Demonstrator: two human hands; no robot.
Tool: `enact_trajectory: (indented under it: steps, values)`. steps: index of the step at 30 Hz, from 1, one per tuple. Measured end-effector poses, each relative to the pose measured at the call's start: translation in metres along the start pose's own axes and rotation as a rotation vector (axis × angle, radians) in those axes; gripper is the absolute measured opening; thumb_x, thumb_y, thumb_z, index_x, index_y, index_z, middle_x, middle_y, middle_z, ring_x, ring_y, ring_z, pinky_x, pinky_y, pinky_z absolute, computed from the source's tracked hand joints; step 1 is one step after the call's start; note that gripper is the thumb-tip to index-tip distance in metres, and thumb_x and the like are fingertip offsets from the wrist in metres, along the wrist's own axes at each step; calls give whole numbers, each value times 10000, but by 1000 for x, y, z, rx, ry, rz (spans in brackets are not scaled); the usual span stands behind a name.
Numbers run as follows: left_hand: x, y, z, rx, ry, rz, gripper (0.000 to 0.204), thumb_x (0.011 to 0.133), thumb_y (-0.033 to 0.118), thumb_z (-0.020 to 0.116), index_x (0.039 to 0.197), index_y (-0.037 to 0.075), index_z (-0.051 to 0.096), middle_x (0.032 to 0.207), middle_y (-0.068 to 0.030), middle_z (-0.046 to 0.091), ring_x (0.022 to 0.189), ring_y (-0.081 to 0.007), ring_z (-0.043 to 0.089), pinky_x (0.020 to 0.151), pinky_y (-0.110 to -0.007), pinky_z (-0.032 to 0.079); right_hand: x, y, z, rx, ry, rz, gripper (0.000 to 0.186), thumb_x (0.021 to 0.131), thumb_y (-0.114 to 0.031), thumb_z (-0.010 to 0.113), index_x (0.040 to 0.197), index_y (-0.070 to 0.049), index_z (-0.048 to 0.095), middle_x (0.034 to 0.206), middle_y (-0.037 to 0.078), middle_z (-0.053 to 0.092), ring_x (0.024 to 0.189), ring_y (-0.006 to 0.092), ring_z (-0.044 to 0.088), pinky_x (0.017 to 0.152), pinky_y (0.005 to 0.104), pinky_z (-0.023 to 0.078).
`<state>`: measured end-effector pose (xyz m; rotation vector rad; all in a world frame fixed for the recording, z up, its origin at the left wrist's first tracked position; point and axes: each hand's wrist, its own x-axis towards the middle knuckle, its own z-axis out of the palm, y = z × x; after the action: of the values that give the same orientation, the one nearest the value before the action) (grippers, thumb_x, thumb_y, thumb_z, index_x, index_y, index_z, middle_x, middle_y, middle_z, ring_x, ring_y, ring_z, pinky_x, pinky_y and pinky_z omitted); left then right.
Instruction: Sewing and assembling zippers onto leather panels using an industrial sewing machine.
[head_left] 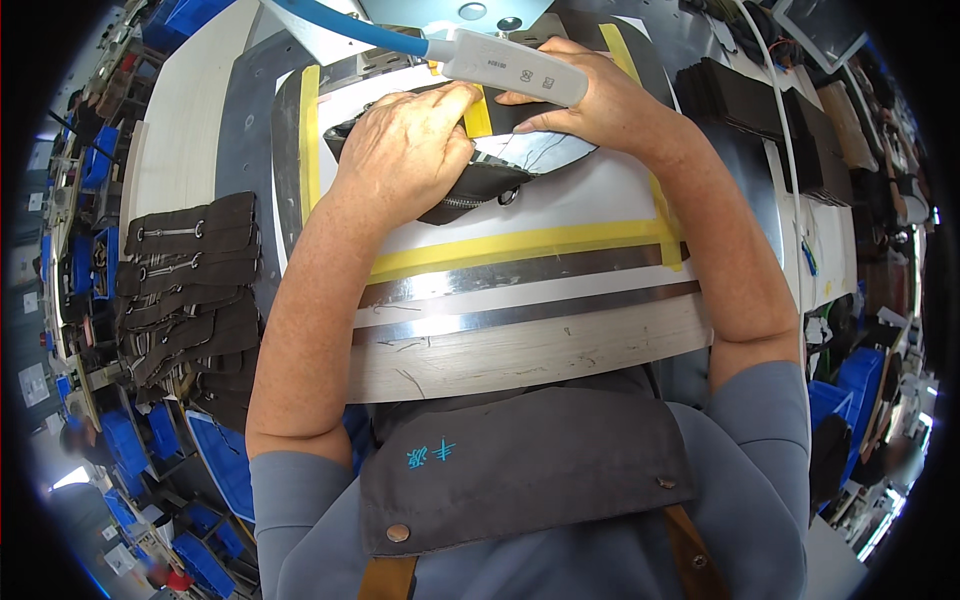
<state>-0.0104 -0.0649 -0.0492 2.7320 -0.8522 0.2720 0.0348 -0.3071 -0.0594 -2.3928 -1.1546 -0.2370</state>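
Note:
My left hand (pixel 405 145) is closed, its fingers curled over a black zippered pouch piece (pixel 472 192). A metal zipper runs along the piece's near edge, with a ring-shaped pull beside it. On the far right of the same piece is my right hand (pixel 610 100), its thumb and forefinger bent in on the black material. A white work lamp (pixel 515 68) on a blue neck covers part of that hand. Between the hands a yellow strip (pixel 478 115) shows, and pale lining with loose threads (pixel 550 150) lies below my right thumb. The pouch sits under a pale sewing machine (pixel 440 15).
Yellow tape (pixel 520 248) borders the white work surface. A pile of dark zippered pieces (pixel 195 290) lies to the left. Stacked dark panels (pixel 735 95) stand at the back right, near a white cable (pixel 795 200). A blue bin (pixel 222 455) is low on the left.

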Motion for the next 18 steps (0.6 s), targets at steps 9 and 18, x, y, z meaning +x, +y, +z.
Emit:
enact_trajectory:
  steps: [9, 18]
  values:
    - [-2, -7, 6, 4, 77, 105, 387, 859, 119, 477, 1176, 88, 697, 1168, -142, 699, 1006, -299, 673, 978, -444, 480, 1, -1, 0, -56, 17, -5, 327, 774, -329, 793, 1007, -102, 764, 988, 12, 705, 972, 242, 575, 903, 372, 495]
    - [-2, -4, 3, -20, 58, 104, 387, 855, 110, 479, 1161, 109, 717, 1173, -62, 683, 930, -283, 663, 948, -449, 489, 3, 1, -3, 38, -20, -21, 311, 782, -324, 788, 1003, -105, 779, 974, 9, 712, 975, 233, 566, 912, 365, 488]
